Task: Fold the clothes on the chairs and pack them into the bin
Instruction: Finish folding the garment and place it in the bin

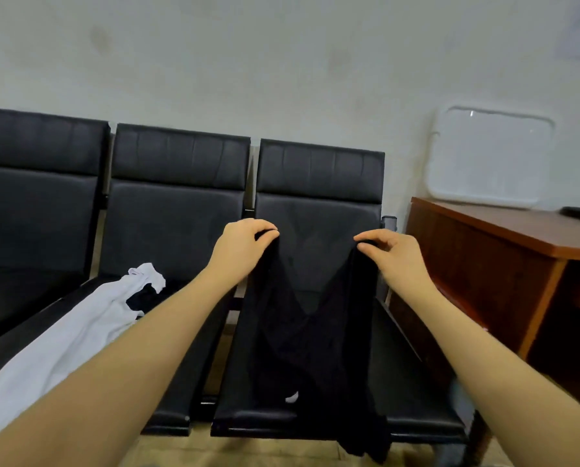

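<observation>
A black sleeveless top [315, 352] hangs in front of the right-hand black chair [318, 173], its lower edge reaching past the seat's front. My left hand [239, 246] pinches its left shoulder strap and my right hand [391, 252] pinches its right strap, both held up at backrest height. A white garment [69, 338] lies crumpled along the seat of the middle chair [177, 203], partly behind my left forearm. No bin can be seen from here.
A third black chair [36, 190] stands at the left, joined in a row against the pale wall. A brown wooden desk [504, 251] is at the right with a white tray-like lid [487, 156] leaning on the wall above it.
</observation>
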{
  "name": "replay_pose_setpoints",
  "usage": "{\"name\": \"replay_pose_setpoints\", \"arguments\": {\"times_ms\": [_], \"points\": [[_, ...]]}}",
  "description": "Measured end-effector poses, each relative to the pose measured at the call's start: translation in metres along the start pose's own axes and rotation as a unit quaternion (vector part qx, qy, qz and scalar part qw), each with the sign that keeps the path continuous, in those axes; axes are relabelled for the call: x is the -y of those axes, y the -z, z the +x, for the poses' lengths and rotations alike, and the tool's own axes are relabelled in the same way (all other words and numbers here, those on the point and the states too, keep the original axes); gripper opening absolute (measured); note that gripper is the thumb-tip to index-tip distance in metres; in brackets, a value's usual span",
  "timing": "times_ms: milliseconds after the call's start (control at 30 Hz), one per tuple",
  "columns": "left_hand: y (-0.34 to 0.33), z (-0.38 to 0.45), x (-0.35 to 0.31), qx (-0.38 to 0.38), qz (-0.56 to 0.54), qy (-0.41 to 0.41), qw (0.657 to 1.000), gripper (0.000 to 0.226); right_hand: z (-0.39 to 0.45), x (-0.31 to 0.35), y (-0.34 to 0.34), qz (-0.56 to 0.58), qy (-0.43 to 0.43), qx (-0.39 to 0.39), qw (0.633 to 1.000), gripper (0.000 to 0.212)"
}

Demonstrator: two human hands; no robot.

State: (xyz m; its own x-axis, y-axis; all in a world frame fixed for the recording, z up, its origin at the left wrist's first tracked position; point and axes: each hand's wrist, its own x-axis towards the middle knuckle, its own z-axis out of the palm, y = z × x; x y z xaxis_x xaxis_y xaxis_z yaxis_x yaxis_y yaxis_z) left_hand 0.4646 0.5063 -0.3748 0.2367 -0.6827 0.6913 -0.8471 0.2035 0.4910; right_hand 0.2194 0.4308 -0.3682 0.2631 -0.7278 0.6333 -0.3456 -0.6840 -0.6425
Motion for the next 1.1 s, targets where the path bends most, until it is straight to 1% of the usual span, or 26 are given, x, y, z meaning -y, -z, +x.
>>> {"name": "replay_pose_setpoints", "arguments": {"times_ms": [233,333,467,567,667,733,800,833,867,900,967,1000,1100], "points": [[0.035,0.029,-0.046,-0.049,0.034,-0.015,0.998,0.026,0.031,0.040,0.041,0.018,0.018,-0.037,0.999,0.021],[0.046,0.037,-0.059,-0.078,0.059,-0.031,0.995,0.027,0.037,0.053,0.056,0.013,0.020,-0.074,0.997,0.026],[0.056,0.043,-0.067,-0.101,0.034,-0.029,0.994,0.027,0.034,0.055,0.074,0.047,0.008,-0.116,0.992,0.031],[0.056,0.042,-0.062,-0.087,-0.012,0.001,0.996,0.028,0.029,0.042,0.085,0.094,-0.006,-0.113,0.989,0.035],[0.048,0.035,-0.054,-0.069,-0.067,0.017,0.995,0.031,0.019,0.026,0.088,0.133,-0.049,-0.100,0.985,0.041],[0.041,0.027,-0.048,-0.059,-0.089,0.033,0.994,0.034,0.013,0.021,0.085,0.172,-0.091,-0.099,0.976,0.037],[0.033,0.022,-0.041,-0.040,-0.098,0.048,0.993,0.034,0.007,0.018,0.079,0.195,-0.118,-0.098,0.969,0.027],[0.028,0.021,-0.037,-0.023,-0.096,0.051,0.994,0.033,0.004,0.014,0.077,0.187,-0.117,-0.095,0.971,0.020],[0.025,0.020,-0.032,-0.001,-0.088,0.056,0.995,0.032,0.002,0.009,0.075,0.146,-0.107,-0.090,0.979,0.013],[0.022,0.019,-0.026,0.027,-0.070,0.063,0.995,0.030,0.001,0.002,0.073,0.079,-0.092,-0.077,0.990,0.012],[0.019,0.017,-0.012,0.089,0.018,0.057,0.994,0.029,0.002,-0.015,0.070,-0.068,-0.070,-0.047,0.994,0.020],[0.018,0.015,-0.004,0.118,0.072,0.043,0.989,0.029,0.002,-0.023,0.069,-0.116,-0.063,-0.036,0.991,0.022],[0.016,0.009,0.014,0.177,0.199,0.014,0.964,0.026,0.002,-0.045,0.065,-0.193,-0.053,-0.021,0.980,0.027]]}}
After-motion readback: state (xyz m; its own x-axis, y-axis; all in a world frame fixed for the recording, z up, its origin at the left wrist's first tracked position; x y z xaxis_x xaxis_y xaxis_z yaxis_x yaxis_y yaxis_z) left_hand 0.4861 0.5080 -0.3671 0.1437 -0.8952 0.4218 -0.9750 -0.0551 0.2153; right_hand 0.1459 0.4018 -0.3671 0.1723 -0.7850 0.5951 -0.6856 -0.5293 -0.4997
